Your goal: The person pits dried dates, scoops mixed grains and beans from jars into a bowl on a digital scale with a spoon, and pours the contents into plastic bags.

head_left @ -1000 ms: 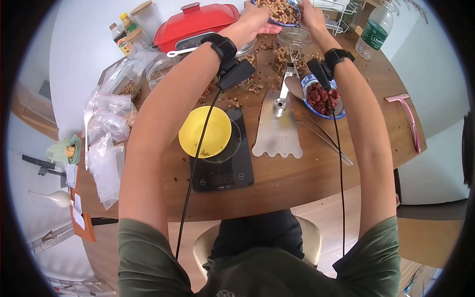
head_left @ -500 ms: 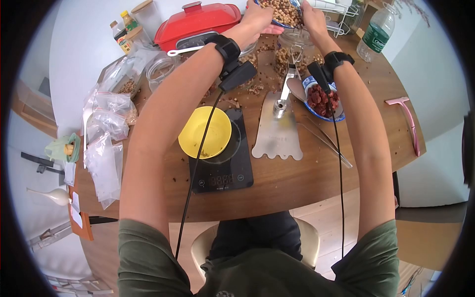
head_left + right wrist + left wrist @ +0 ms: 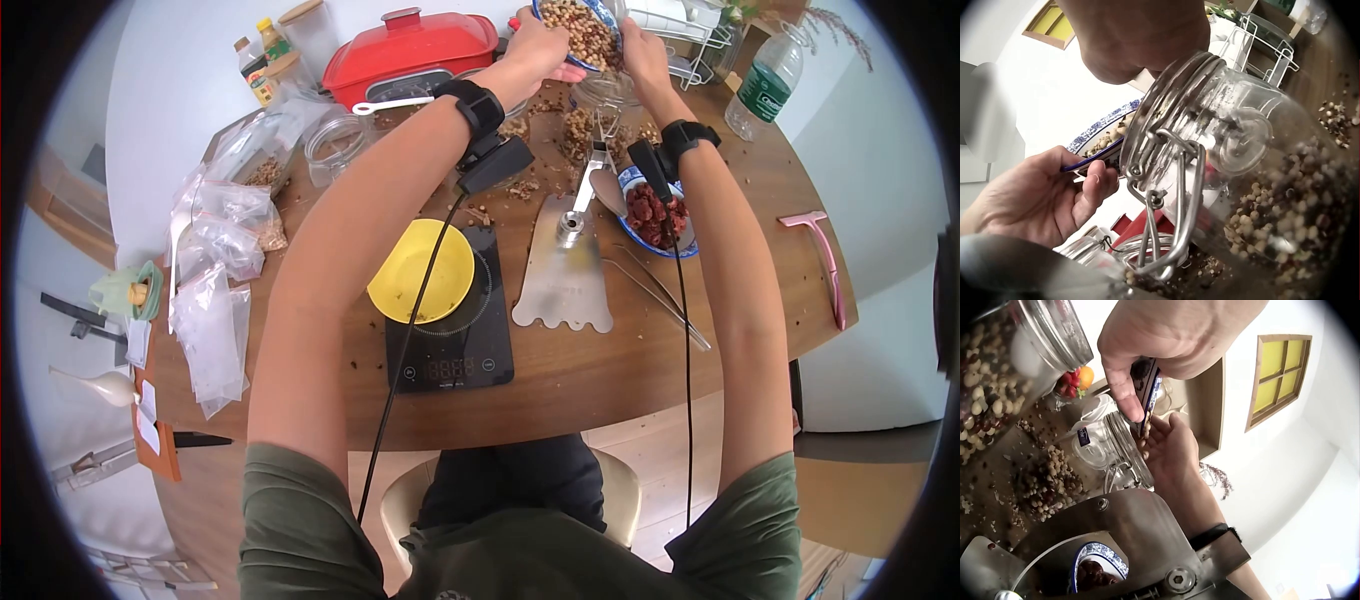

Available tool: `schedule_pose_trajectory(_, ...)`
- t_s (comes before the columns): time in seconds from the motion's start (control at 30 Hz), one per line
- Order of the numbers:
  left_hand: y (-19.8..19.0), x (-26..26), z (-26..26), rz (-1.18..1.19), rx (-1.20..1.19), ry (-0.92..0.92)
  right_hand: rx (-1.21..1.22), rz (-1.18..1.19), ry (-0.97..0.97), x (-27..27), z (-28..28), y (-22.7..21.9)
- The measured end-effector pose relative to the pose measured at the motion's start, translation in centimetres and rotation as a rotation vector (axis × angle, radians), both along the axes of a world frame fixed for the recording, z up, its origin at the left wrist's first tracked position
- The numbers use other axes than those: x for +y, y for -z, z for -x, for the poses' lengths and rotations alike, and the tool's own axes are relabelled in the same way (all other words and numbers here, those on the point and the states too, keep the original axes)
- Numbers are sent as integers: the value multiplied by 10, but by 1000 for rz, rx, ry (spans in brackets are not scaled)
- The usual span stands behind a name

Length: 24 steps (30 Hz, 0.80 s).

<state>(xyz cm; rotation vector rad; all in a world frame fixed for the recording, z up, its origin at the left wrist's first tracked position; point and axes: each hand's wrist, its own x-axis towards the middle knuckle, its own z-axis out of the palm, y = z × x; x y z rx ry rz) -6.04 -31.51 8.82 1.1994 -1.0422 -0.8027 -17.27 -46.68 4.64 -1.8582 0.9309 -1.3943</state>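
Two hands, one blue-rimmed bowl, held tilted over one clip-top jar.
Left hand (image 3: 541, 47) in a closed grip on the bowl (image 3: 575, 25) rim, thumb over the edge; right hand (image 3: 640, 55) at the bowl's far side, fingers straight and loosely cupped, touching it. Bowl white with blue pattern, filled with mixed pale and brown beans. Clip-top jar (image 3: 600, 100) directly below both grips, glass, part-filled with the same beans. Nearer than the grips: one yellow bowl (image 3: 420, 272) on one black scale (image 3: 450, 335), one dish of red dates (image 3: 655, 212), one metal tray (image 3: 563, 275). Round wooden worktop (image 3: 760, 250), strewn with spilt beans. White walls behind.
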Motion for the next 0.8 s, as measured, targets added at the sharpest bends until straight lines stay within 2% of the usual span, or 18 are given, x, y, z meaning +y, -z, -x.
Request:
schedule_pose_trajectory(0.03, -1, 1, 2, -12, -6, -44, -4, -4, 8, 3, 0, -1)
schedule_pose_trajectory(0.8, -4, 2, 9, -17, -68, -90, 82, 71, 74, 19, 5, -8)
